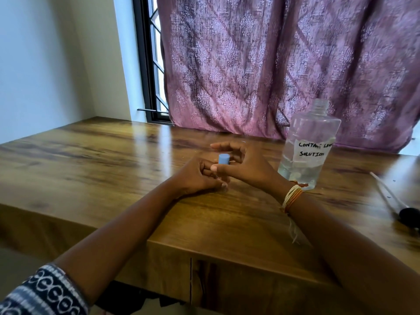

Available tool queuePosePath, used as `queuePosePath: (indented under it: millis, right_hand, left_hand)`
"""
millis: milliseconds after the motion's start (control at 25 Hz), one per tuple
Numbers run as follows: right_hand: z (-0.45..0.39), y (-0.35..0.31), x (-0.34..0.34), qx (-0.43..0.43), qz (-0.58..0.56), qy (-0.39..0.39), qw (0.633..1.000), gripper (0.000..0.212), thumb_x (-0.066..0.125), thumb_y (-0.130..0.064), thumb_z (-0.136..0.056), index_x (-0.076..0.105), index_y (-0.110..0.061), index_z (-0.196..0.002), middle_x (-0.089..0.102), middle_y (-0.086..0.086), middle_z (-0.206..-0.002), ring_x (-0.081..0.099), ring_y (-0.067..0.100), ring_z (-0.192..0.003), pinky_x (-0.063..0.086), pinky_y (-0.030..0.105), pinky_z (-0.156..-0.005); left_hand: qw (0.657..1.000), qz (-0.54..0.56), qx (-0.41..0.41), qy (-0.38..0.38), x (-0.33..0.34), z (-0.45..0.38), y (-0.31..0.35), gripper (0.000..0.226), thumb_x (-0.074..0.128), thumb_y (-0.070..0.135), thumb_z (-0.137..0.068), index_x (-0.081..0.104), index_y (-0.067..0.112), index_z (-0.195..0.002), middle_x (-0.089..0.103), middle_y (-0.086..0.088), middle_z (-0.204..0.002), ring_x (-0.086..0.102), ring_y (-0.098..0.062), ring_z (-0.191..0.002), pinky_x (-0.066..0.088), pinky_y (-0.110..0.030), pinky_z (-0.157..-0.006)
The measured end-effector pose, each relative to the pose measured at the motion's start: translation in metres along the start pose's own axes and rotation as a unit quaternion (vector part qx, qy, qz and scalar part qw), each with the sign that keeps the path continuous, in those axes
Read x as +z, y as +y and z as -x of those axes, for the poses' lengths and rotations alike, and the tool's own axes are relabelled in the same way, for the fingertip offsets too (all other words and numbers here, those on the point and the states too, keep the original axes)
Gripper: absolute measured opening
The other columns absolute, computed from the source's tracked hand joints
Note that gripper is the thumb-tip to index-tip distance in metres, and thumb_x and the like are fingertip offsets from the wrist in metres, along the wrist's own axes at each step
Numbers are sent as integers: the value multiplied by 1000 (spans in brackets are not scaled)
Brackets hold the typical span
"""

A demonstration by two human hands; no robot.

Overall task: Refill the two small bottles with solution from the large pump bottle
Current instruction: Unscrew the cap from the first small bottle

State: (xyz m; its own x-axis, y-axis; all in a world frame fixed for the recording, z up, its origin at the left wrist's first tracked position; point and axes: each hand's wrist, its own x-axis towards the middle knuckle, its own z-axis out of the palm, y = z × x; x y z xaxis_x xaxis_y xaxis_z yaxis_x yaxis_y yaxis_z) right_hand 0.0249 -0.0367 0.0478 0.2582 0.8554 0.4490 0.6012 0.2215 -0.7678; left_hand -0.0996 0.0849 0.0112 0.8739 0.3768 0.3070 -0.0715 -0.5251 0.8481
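Note:
A small bottle with a blue cap (223, 159) stands on the wooden table, its body hidden between my hands. My left hand (200, 176) is curled around its lower part. My right hand (241, 164) pinches the blue cap with thumb and fingers. To the right stands the large clear bottle (309, 144), its neck bare with no pump on it, a little liquid at the bottom and a handwritten label reading "contact lens solution". The pump with its long white tube (386, 196) lies on the table at the far right. I see only one small bottle.
A purple patterned curtain (272, 64) hangs behind the table and touches its back edge. A window frame (147, 64) and a white wall are at the left. The table's front edge (204, 246) runs under my forearms.

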Motion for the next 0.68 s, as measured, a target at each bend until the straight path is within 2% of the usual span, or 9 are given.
queuePosePath:
  millis: [80, 160, 240, 320, 400, 480, 560, 600, 680]
  right_hand:
    - [-1, 0, 2, 25, 11, 49, 998, 41, 86, -14, -70, 67, -22, -105, 68, -4, -93, 65, 4, -77, 55, 16, -71]
    - [-3, 0, 0, 35, -25, 51, 998, 35, 80, -2, -73, 68, -19, -101, 70, -1, -88, 66, -1, -72, 54, 14, -66]
    - [-2, 0, -1, 47, -70, 9, 996, 36, 67, 10, -79, 67, -11, -108, 73, 7, -99, 69, 3, -86, 57, 18, -72]
    - [0, 0, 3, 48, -56, -3, 997, 40, 69, 8, -80, 64, -8, -116, 71, 12, -110, 67, 12, -96, 57, 26, -84]
    - [0, 0, 4, 55, -22, 24, 998, 42, 77, 0, -76, 64, -10, -115, 69, 9, -99, 64, 12, -84, 54, 26, -79]
    - [-2, -2, 0, 69, -41, 22, 997, 43, 74, 5, -77, 63, -10, -116, 69, 4, -86, 63, 6, -72, 53, 18, -69]
    - [-3, -2, -5, 74, -77, -16, 994, 47, 65, 13, -80, 59, -8, -122, 71, 7, -94, 68, 8, -80, 56, 17, -70]
    - [-3, -1, -5, 72, -76, -25, 994, 48, 65, 12, -80, 58, -8, -124, 71, 10, -101, 68, 11, -86, 57, 17, -74]
    - [-2, -1, -3, 65, -55, -6, 996, 47, 73, 6, -78, 60, -9, -121, 68, 11, -101, 66, 10, -83, 54, 16, -76]
  left_hand:
    - [1000, 7, -5, 1, 0, -1, -2, 18, 81, 2, -72, 77, 8, -88, 77, -18, -89, 70, -21, -80, 57, -32, -77]
    - [999, 42, -22, 1, 1, -1, -4, 24, 80, -1, -72, 77, 15, -90, 77, -14, -93, 73, -25, -87, 58, -38, -85]
    - [999, 43, -27, 1, 2, -1, -3, 27, 81, -2, -71, 77, 17, -90, 77, -13, -94, 73, -25, -88, 58, -40, -87]
    - [999, 25, -21, 0, 1, -1, -3, 21, 82, 1, -71, 78, 14, -87, 77, -15, -92, 71, -22, -84, 57, -37, -84]
    - [1000, 14, -17, -3, 0, -1, -2, 19, 82, 2, -71, 77, 11, -87, 77, -17, -91, 70, -22, -82, 56, -35, -81]
    - [999, 27, -24, -9, 0, -1, -3, 22, 81, 0, -72, 77, 11, -90, 78, -11, -93, 73, -19, -84, 58, -32, -84]
    - [999, 34, -27, -11, 0, -2, -3, 23, 81, 1, -71, 78, 15, -89, 78, -9, -93, 73, -20, -86, 58, -33, -84]
    - [999, 34, -25, -12, 0, -2, -4, 21, 82, 3, -71, 78, 14, -88, 78, -11, -94, 72, -22, -87, 57, -35, -85]
    - [999, 39, -24, -12, 0, -2, -4, 22, 83, 5, -71, 79, 17, -88, 77, -13, -94, 72, -23, -89, 56, -36, -85]
